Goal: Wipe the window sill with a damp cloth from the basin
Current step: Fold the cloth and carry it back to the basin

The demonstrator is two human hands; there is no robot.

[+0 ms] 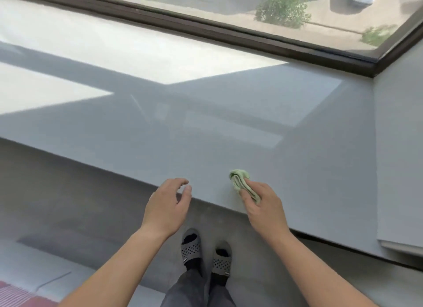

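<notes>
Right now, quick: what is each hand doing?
Left hand: open, fingers loosely curled, holding nothing, over the window sill edge.
Right hand: closed on the green cloth, pressing it to the sill.

Grey window sill (206,128) — green cloth (240,180) on it.

- window sill (229,123): smooth pale grey slab, slight sheen, faint reflections
- cloth (240,180): soft green fabric, bunched, matt
- window frame (206,32): dark, smooth, semi-gloss
- floor (68,203): grey, matt
- slippers (191,247): grey perforated rubbery plastic
</notes>
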